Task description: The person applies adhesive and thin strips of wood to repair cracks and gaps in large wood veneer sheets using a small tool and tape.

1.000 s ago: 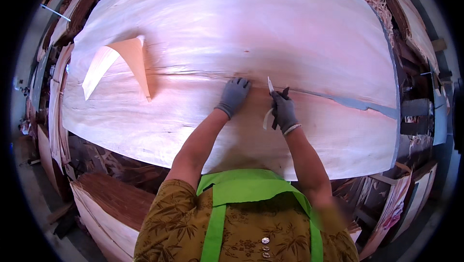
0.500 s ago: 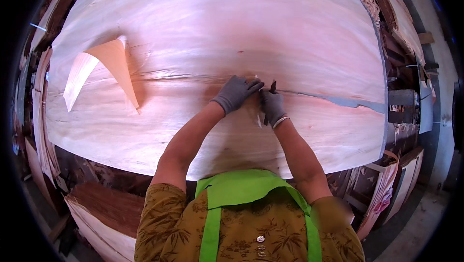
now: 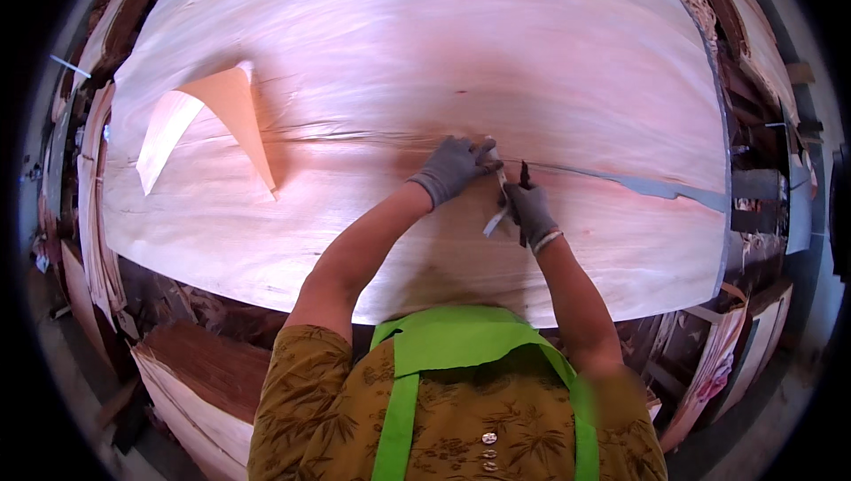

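Head: right hand (image 3: pixel 532 207) curled around dark tool (image 3: pixel 525 172).

So the grey tabletop (image 3: pixel 660 189) was mostly buried under pale wood veneer (image 3: pixel 399 55), with a bent veneer piece (image 3: pixel 232 95) sitting on top.

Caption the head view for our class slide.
Gloved left hand at a white strip, gloved right hand holding a dark tool, over wood veneer.
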Motion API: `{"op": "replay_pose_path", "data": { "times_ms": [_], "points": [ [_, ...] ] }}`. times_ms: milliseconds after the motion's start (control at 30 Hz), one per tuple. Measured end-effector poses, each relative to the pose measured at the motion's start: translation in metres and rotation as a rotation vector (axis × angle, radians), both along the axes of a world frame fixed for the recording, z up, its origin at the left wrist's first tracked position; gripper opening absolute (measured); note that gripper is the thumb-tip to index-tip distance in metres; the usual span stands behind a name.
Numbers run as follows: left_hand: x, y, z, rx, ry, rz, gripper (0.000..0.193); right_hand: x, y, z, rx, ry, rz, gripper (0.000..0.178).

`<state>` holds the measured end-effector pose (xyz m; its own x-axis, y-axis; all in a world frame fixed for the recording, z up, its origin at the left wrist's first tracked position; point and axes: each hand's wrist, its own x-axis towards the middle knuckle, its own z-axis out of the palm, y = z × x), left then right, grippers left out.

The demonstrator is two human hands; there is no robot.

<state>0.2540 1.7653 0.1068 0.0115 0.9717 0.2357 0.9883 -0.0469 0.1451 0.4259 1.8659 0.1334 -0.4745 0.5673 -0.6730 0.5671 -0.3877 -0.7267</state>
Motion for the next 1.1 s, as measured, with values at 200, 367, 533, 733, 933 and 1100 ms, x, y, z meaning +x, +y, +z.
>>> {"op": "replay_pose_path", "data": {
  "times_ms": [200, 367, 533, 733, 933, 1100],
  "points": [
    [0.008, 0.007, -0.005, -0.173, -0.107, 0.146, 0.031, 0.012, -0.034, -0.010, -0.199, 0.190, -0.224, 0.020],
    [0.010, 0.005, -0.007, -0.042, -0.052, 0.157, 0.031, 0.007, -0.060, 0.000, -0.195, 0.140, -0.205, 0.017],
    [0.009, 0.003, 0.006, -0.161, 0.062, 0.087, 0.035, 0.013, -0.125, 0.008, -0.332, 0.142, -0.132, 0.016],
    [0.026, -0.033, 0.033, -0.079, 0.121, 0.129, 0.043, 0.063, -0.091, 0.005, -0.178, 0.264, -0.140, 0.013],
    [-0.020, -0.134, 0.029, 0.008, -0.057, 0.436, 0.061, 0.050, -0.076, 0.015, 0.021, 0.274, -0.060, 0.016],
    [-0.063, -0.158, 0.010, -0.040, -0.089, 0.450, 0.066, -0.054, -0.080, 0.010, 0.035, 0.373, -0.103, 0.016]
  ]
}}
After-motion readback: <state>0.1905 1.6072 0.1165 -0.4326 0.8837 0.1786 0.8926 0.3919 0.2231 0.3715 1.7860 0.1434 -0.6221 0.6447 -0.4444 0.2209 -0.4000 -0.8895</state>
